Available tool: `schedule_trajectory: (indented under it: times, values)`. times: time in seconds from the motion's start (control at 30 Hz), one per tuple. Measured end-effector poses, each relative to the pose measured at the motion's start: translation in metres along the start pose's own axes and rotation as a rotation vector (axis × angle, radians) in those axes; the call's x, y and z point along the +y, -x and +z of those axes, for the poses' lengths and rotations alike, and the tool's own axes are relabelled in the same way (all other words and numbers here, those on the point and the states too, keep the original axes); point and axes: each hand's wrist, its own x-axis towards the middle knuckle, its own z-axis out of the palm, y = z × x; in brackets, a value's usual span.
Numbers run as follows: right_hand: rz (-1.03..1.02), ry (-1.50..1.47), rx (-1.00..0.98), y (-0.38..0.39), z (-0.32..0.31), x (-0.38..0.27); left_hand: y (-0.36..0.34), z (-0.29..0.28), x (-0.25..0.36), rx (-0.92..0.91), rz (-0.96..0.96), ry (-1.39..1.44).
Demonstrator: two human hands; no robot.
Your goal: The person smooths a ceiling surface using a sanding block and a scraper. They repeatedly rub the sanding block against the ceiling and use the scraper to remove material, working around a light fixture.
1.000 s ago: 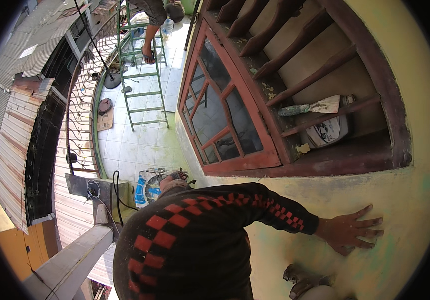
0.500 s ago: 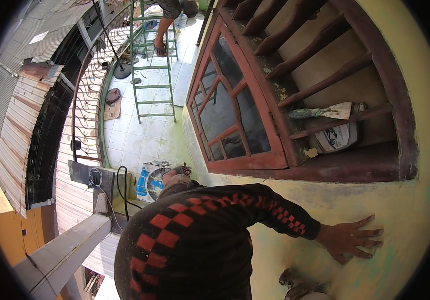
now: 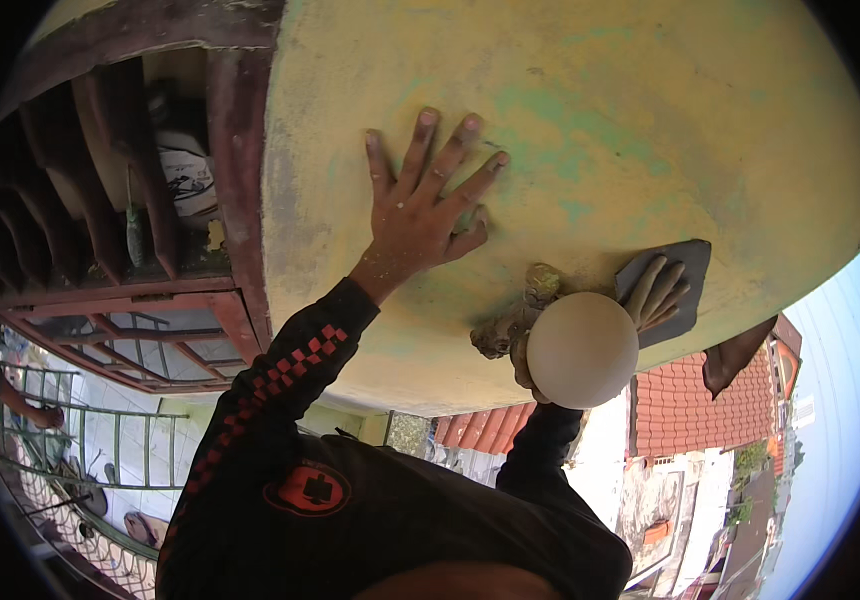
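Observation:
My left hand (image 3: 422,205) lies with its fingers spread on the worn yellow wall (image 3: 590,110), which has green patches. My right hand (image 3: 658,293) is flat over a dark grey sheet of sandpaper (image 3: 692,262), holding it against the wall. A white globe lamp (image 3: 583,350) on a weathered bracket (image 3: 507,330) stands in front of that hand and hides part of the palm and thumb. Both arms wear black sleeves, and red checks run along the left one.
At the left is a dark red window frame (image 3: 240,150) with wooden slats. A brush (image 3: 134,232) and a pale container (image 3: 187,180) rest among them. Lower left are a green ladder (image 3: 115,440) and another person's leg (image 3: 25,408). Tiled roofs (image 3: 700,395) lie at the right.
The view has swung round, so the window now sits at the left. My left hand still lies spread on the wall. My right hand with the sandpaper has come into view.

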Motion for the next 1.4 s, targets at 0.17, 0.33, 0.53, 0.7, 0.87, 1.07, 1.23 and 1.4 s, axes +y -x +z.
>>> schedule_trajectory:
  times: [0.17,0.33,0.53,0.7,0.87,1.07,1.23,1.4]
  values:
    - [0.056,0.101,0.212,0.005,0.016,0.062,0.004,0.021,0.019,0.052,0.036,0.022]
    - [0.157,0.186,0.146,0.039,0.026,0.065,0.006,0.018,0.013,0.034,0.033,0.008]
    - [0.176,0.148,0.206,0.000,0.024,0.051,0.002,0.021,0.010,0.024,0.023,-0.010]
    - [0.219,0.093,0.238,0.024,0.030,0.055,0.003,0.022,0.012,0.039,0.051,-0.005]
    - [0.177,0.135,0.241,0.002,0.023,0.054,0.003,0.018,0.013,0.012,0.034,-0.021]
    - [0.169,0.064,0.261,-0.028,0.013,0.044,0.002,0.016,0.013,0.027,0.061,-0.029]
    - [0.210,0.150,0.399,0.031,0.005,0.074,0.003,0.020,0.009,0.048,0.092,-0.011]
    - [0.425,0.165,0.505,0.119,-0.038,0.088,-0.001,0.014,0.005,0.092,0.239,0.174]
